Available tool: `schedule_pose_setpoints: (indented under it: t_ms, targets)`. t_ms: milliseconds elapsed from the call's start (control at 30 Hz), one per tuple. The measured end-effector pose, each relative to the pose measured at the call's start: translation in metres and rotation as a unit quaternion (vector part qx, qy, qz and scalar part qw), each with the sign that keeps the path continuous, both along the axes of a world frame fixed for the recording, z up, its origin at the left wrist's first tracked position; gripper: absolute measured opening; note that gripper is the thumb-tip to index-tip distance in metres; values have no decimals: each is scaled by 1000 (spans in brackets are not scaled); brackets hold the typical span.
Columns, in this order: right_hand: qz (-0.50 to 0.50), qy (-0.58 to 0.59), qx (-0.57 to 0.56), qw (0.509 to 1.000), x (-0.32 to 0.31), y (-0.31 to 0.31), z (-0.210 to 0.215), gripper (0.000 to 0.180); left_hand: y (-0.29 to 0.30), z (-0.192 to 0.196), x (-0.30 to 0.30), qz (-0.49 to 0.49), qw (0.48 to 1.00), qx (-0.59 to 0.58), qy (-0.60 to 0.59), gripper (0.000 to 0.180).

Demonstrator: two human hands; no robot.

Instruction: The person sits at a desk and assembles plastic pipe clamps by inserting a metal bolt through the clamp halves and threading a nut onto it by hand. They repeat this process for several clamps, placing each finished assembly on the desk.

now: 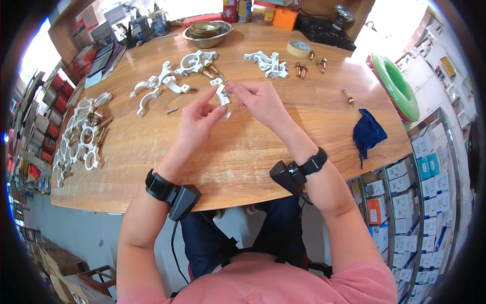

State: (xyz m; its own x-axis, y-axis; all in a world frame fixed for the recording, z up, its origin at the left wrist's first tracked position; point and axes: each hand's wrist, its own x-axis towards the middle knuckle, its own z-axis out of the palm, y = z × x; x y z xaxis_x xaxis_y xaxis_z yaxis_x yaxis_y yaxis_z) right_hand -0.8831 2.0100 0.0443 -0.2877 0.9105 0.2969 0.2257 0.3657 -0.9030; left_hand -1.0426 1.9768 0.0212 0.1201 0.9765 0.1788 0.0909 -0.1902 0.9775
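My left hand [195,119] pinches a small white pipe clamp [221,95] between thumb and fingers, above the middle of the wooden table. Close against the clamp's upper right side, my right hand [260,101] has its thumb and finger pressed together; what sits between them is hidden. Just beyond my hands lie brass-coloured bolts [206,72] and a ring-shaped white clamp [190,63]. Loose white clamp halves [148,100] rest to the left of them, with a short metal pin [172,110] nearer to me.
Assembled white clamps with bolts [88,136] spread along the table's left side. More white clamps [268,65], a tape roll [298,48] and several bolts [301,71] lie far right. A blue cloth pouch [369,133] lies near the right edge. Metal bowls [207,36] stand at the back.
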Motion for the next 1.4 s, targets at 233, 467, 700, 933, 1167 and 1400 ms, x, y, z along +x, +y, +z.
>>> schedule_pose_setpoints:
  t_ms: [233, 467, 700, 933, 1167, 1400]
  targets:
    - [-10, -12, -68, 998, 5, 9, -12, 31, -2, 4, 4, -27, 999, -26, 23, 52]
    - [-23, 12, -15, 1000, -2, 7, -12, 28, -5, 5, 2, -21, 1000, -19, -8, 47]
    - [-20, 39, -64, 997, 3, 6, -6, 38, -2, 4, 1, -10, 999, -41, -18, 46]
    - [-31, 65, -82, 994, 1, 5, -6, 42, -1, 3, -1, -8, 999, -39, -11, 46]
    - [-20, 66, -78, 995, 2, 6, -4, 35, -2, 3, -2, -6, 999, -45, -27, 47]
    - [8, 47, -167, 985, -1, 5, -10, 26, -2, 3, -1, -26, 999, -45, -4, 48]
